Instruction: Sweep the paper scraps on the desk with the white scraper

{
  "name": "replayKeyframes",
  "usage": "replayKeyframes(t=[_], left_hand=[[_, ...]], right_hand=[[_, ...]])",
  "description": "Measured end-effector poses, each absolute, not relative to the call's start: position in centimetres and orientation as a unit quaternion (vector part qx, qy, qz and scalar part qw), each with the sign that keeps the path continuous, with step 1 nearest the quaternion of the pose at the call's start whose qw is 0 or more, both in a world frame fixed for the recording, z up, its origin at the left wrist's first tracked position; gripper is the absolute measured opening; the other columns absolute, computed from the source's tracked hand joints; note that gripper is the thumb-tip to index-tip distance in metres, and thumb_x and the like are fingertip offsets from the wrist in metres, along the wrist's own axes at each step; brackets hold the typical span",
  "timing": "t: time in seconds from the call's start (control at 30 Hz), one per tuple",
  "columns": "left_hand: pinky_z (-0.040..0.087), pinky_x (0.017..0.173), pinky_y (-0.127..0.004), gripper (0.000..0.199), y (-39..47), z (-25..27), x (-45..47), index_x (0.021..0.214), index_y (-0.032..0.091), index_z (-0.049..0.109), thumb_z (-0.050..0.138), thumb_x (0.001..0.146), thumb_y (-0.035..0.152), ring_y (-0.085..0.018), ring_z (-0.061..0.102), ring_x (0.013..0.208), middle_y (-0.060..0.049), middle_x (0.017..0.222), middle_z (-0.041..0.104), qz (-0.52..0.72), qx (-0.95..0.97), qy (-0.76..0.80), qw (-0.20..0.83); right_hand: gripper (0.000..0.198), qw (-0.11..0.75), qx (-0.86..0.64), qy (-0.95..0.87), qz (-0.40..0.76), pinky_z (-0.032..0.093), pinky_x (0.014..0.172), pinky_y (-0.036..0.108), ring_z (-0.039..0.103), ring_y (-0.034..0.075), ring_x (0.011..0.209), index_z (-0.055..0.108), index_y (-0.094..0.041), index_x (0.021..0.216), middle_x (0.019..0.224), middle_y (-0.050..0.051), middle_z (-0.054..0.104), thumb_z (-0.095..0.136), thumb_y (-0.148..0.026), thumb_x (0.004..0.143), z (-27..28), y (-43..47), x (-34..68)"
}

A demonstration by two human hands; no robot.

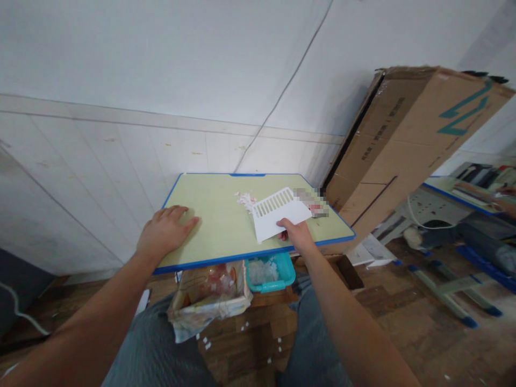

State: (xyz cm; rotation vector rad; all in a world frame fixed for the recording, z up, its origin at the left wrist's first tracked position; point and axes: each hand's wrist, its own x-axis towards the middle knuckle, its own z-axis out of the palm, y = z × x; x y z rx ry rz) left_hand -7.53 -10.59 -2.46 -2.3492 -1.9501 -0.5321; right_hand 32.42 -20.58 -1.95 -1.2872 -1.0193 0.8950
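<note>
My right hand (294, 234) grips a white sheet of card or paper (278, 215) by its near edge, thumb on top and fingers underneath. A row of several slots is cut along the sheet's far side. On the left part of the pale green tabletop (213, 226), my left hand (167, 228) rests with its fingers apart and nothing in it. Small white and pinkish paper scraps (245, 200) lie just beyond the sheet's left corner. Right of the sheet, a blurred-out item with some red on it (314, 207) lies on the table.
Under the table's front edge are a lined bin (209, 306) with crumpled plastic and a turquoise basket (291, 269) holding white bits. A tall cardboard box (395, 140) leans against the wall at right. White scraps (207, 343) dot the wooden floor. Another desk (463, 196) stands far right.
</note>
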Motion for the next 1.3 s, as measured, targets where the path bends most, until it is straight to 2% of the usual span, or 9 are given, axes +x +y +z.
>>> replayKeyframes(t=[0.2, 0.33, 0.53, 0.83, 1.3], left_hand=[[0.050, 0.137, -0.063, 0.076, -10.43, -2.74, -7.60, 0.159, 0.021, 0.076, 0.045, 0.110, 0.069, -0.045, 0.062, 0.163, -0.019, 0.172, 0.073, -0.186, -0.764, -0.617, 0.030], [0.049, 0.138, -0.058, 0.080, -10.59, -2.41, -7.45, 0.160, 0.021, 0.076, 0.041, 0.110, 0.073, -0.042, 0.062, 0.165, -0.018, 0.174, 0.073, -0.173, -0.760, -0.626, 0.025], [0.050, 0.139, -0.060, 0.083, -10.65, -2.28, -7.33, 0.162, 0.018, 0.074, 0.041, 0.110, 0.073, -0.044, 0.060, 0.166, -0.020, 0.176, 0.071, -0.172, -0.758, -0.629, 0.020], [0.047, 0.141, -0.056, 0.081, -10.55, -2.39, -7.57, 0.161, 0.020, 0.075, 0.040, 0.110, 0.073, -0.042, 0.062, 0.165, -0.018, 0.174, 0.073, -0.168, -0.763, -0.624, 0.035], [0.049, 0.139, -0.056, 0.082, -11.13, -1.91, -7.19, 0.162, 0.014, 0.074, 0.040, 0.110, 0.068, -0.042, 0.062, 0.166, -0.020, 0.175, 0.072, -0.167, -0.763, -0.624, 0.035]], right_hand=[[0.018, 0.605, -0.549, -0.433, 0.381, 0.041, 0.042, 0.030, 0.053, 0.019, 0.044, 0.064, -0.029, 0.070, 0.049, -0.001, 0.064, 0.076, -0.042, 0.066, -2.03, -20.60, 32.59], [0.016, 0.607, -0.555, -0.424, 0.380, 0.040, 0.042, 0.030, 0.051, 0.019, 0.043, 0.063, -0.029, 0.069, 0.047, -0.002, 0.061, 0.076, -0.038, 0.065, -1.93, -20.54, 32.58], [0.014, 0.616, -0.562, -0.410, 0.369, 0.042, 0.043, 0.030, 0.053, 0.019, 0.044, 0.062, -0.030, 0.070, 0.048, -0.003, 0.062, 0.075, -0.035, 0.069, -2.20, -20.18, 32.57], [0.016, 0.620, -0.558, -0.406, 0.374, 0.036, 0.040, 0.029, 0.051, 0.018, 0.041, 0.061, -0.030, 0.070, 0.046, -0.003, 0.060, 0.074, -0.038, 0.065, -2.31, -20.20, 32.74], [0.016, 0.617, -0.546, -0.403, 0.399, 0.036, 0.039, 0.027, 0.046, 0.015, 0.040, 0.061, -0.028, 0.069, 0.047, -0.004, 0.060, 0.074, -0.034, 0.061, -1.88, -20.67, 32.48]])
